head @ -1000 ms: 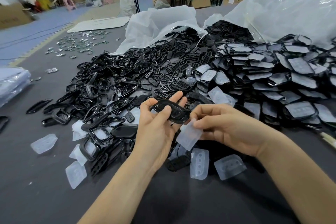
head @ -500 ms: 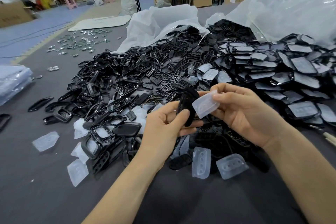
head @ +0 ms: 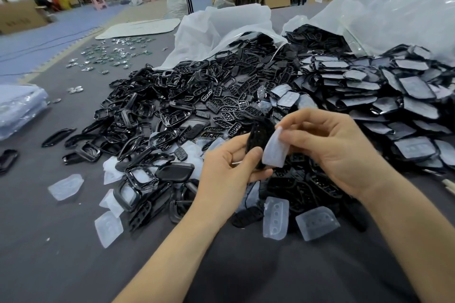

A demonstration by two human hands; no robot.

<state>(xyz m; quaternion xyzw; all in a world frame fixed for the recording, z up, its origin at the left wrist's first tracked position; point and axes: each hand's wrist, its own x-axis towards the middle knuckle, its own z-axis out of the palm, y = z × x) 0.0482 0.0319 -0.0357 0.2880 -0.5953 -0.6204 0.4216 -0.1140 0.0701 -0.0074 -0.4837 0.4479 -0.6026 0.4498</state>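
Note:
My left hand [head: 227,170] grips a black plastic key-fob shell [head: 261,138], held upright between thumb and fingers. My right hand [head: 337,152] pinches a translucent white rubber button pad [head: 274,150] and holds it against the right side of the shell. Both hands hover above the grey table [head: 73,265], in front of a big heap of black shells [head: 197,106].
Loose translucent pads [head: 275,219] [head: 317,222] [head: 65,187] lie on the table near my hands. A stack of assembled shells with pads [head: 394,96] fills the right. White plastic bags [head: 221,29] spill parts at the back. Small metal pieces [head: 113,54] are scattered far left.
The shell has been turned from lying flat in my left hand to standing upright. My right hand has raised the pad from below the shell up against its side.

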